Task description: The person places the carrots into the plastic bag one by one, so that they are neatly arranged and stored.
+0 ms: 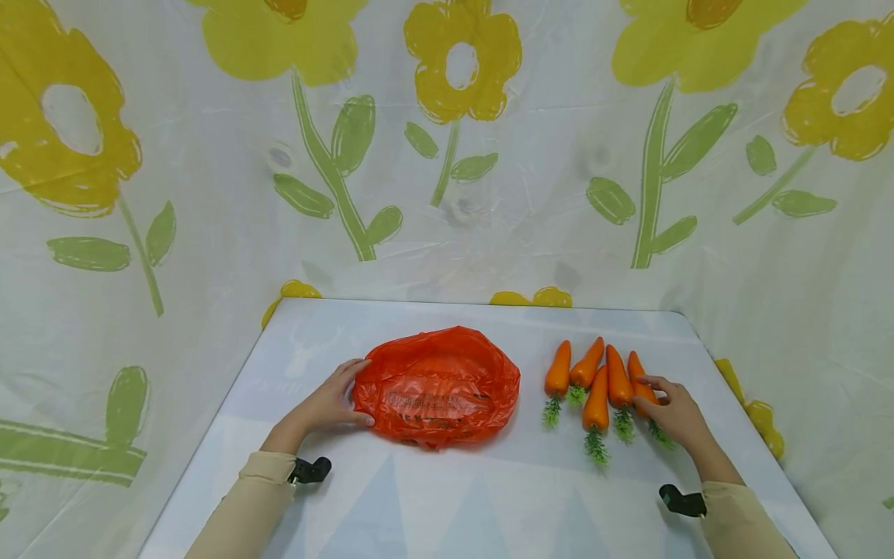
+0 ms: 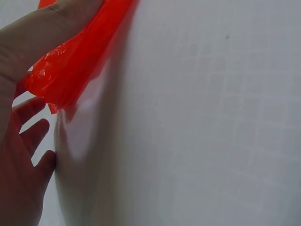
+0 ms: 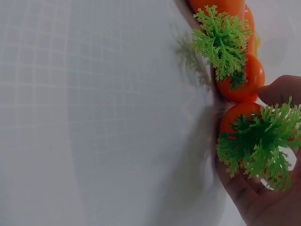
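An orange-red plastic bag [image 1: 436,396] lies spread out with its mouth open and dark print showing inside. At its left edge is my left hand [image 1: 331,397], thumb and fingers apart and touching the side of the bag; the left wrist view has the thumb across the red plastic [image 2: 77,56] and the other fingers loosely bent. To the right of the bag lie several orange carrots [image 1: 557,369] with feathery green tops pointing toward me. My right hand [image 1: 672,407] grips the rightmost carrot [image 3: 239,115] between thumb and fingers, its green top partly covering the hand in the right wrist view.
A white table [image 1: 447,505] with pale blue triangles carries everything. Behind and beside it hangs a white curtain [image 1: 531,194] with yellow flowers. Black wrist-worn mounts [image 1: 310,470] stick out from both beige sleeves.
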The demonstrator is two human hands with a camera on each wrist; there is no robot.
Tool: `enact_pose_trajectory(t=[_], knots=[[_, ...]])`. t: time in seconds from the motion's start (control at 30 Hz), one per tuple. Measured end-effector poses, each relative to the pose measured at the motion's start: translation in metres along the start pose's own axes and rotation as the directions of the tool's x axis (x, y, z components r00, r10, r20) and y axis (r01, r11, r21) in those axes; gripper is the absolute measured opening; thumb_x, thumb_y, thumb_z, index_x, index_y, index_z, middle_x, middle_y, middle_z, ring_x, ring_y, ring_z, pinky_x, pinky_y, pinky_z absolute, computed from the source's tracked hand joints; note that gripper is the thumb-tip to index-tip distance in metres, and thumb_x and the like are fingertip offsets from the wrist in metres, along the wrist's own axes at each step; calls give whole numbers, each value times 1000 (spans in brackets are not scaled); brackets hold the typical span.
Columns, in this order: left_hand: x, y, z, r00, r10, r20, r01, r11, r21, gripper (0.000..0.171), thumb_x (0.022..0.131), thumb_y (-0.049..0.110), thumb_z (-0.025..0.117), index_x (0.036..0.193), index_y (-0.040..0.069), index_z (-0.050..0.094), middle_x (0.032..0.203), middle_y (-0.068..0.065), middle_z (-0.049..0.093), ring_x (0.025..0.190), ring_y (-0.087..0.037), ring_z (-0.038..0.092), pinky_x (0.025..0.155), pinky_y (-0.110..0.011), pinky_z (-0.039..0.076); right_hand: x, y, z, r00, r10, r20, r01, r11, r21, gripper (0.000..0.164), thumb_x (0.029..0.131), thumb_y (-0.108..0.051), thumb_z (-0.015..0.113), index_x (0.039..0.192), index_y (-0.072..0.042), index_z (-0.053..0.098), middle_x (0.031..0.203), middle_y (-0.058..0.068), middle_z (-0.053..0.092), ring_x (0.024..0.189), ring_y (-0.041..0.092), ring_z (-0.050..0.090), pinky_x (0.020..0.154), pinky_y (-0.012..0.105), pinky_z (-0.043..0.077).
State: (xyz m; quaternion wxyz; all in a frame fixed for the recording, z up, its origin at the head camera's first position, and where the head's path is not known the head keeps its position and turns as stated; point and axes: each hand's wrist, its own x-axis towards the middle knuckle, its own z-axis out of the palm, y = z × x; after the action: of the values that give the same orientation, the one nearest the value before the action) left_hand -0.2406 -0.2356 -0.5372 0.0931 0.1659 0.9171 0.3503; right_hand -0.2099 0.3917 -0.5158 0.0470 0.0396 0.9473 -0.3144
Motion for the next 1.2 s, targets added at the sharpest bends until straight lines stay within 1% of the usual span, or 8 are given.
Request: enact_pose_trajectory(t=[0.2, 0.37, 0.47, 0.57, 0.77, 0.9, 1.07, 1.2], knots=[[-1, -1, 1, 1000, 13, 8, -13, 1000, 2, 112, 72, 39, 92, 161, 10, 29, 167, -16, 22, 151, -44, 22, 116, -65, 26, -1, 1, 0, 1000, -9, 8, 9, 1000, 13, 62, 102, -37, 60, 146, 3, 45, 140, 38, 41, 117, 54, 49, 92, 63, 49], [-1, -1, 2, 1000, 24, 17, -24, 1000, 19, 110, 73, 41, 92, 161, 13, 31, 167, -14, 23, 151, -45, 21, 116, -67, 25, -1, 1, -1, 1000, 8, 17, -8, 1000, 19, 64, 102, -38, 60, 148, 3, 43, 141, 37, 41, 118, 53, 49, 92, 62, 50], [-2, -1, 3, 999, 31, 24, -32, 999, 37, 108, 74, 42, 91, 160, 13, 33, 167, -14, 24, 151, -46, 22, 115, -68, 26, -1, 1, -1, 999, 24, 26, -25, 999, 23, 65, 102, -39, 60, 148, 2, 42, 142, 37, 40, 119, 53, 49, 94, 63, 49], [-2, -1, 3, 999, 13, 31, -14, 999, 47, 107, 74, 43, 90, 160, 13, 34, 167, -13, 24, 151, -45, 21, 116, -67, 24, -1, 3, 0, 999, 30, 30, -31, 999, 27, 65, 102, -40, 59, 149, 2, 41, 143, 37, 39, 120, 54, 48, 95, 64, 48], [-2, -1, 5, 999, -16, 47, 13, 997, 73, 106, 76, 45, 88, 159, 10, 34, 167, -17, 23, 152, -46, 16, 118, -68, 15, -1, 5, 0, 998, 31, 48, -33, 999, 38, 66, 103, -40, 57, 152, 0, 39, 145, 38, 37, 123, 56, 46, 97, 66, 46], [-2, 0, 5, 998, -25, 52, 21, 997, 74, 104, 77, 45, 88, 159, 10, 34, 167, -18, 23, 153, -46, 14, 118, -69, 13, -1, 5, -1, 998, 34, 57, -36, 998, 47, 67, 103, -42, 56, 153, 0, 39, 145, 39, 37, 123, 57, 45, 98, 67, 45], [-3, 1, 4, 998, -21, 58, 16, 996, 86, 102, 78, 44, 86, 159, 10, 34, 167, -18, 23, 153, -43, 14, 120, -65, 10, -1, 5, -2, 997, 46, 68, -50, 997, 63, 69, 103, -44, 57, 153, 0, 38, 146, 38, 36, 123, 55, 46, 98, 65, 47], [-3, 0, 5, 997, -33, 65, 27, 996, 86, 102, 79, 45, 85, 160, 12, 33, 167, -18, 22, 154, -43, 13, 121, -65, 10, -2, 4, -2, 996, 65, 68, -70, 995, 75, 70, 102, -45, 57, 153, -1, 37, 147, 38, 36, 124, 55, 45, 98, 64, 47]])
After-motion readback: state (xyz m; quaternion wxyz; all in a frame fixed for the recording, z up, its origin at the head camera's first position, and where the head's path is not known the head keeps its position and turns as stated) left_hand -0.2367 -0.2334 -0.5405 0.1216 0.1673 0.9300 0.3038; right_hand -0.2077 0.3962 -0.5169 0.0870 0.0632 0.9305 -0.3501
